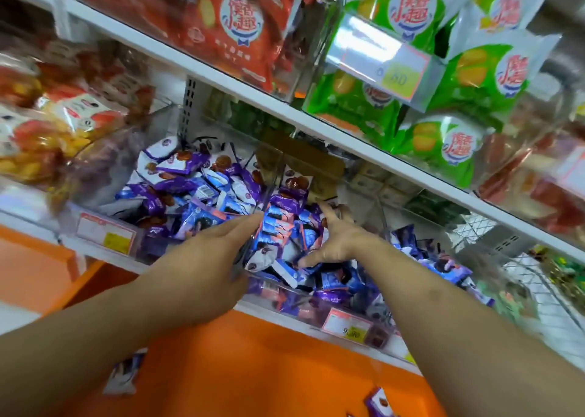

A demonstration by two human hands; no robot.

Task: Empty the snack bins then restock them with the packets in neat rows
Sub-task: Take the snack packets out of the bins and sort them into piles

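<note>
Head view, only one there is. Emptying stage, early: the clear plastic snack bin in the middle (253, 285) is heaped with small blue, purple and white snack packets (286, 226), all jumbled, no rows. The clear plastic bin to the left of it (104, 236) holds the same kind of purple and white packets (196, 188), also loose and piled. A few packets lie on the orange ledge (253, 369) below the bins: one white and purple packet (122, 374) under the left forearm, one purple packet (381, 401) near the bottom edge. My read: removal barely started, all restocking still to do.

Left hand (209, 252): fingers straight and together, reaching forward along the clear divider wall between the two bins. Fingertips sit at the divider's top edge. Holds nothing as far as I can see.

Right hand (335, 242): spread wide, thumb out to the left, index pointing deeper into the middle bin. Palm is down over the packet heap; thumb tip touches or nearly touches a blue packet, motion blur stops me saying which. No packet in its grip.

Above both hands: white metal shelf (221, 74) with red snack bags (240, 20) and green snack bags (474, 77).
</note>
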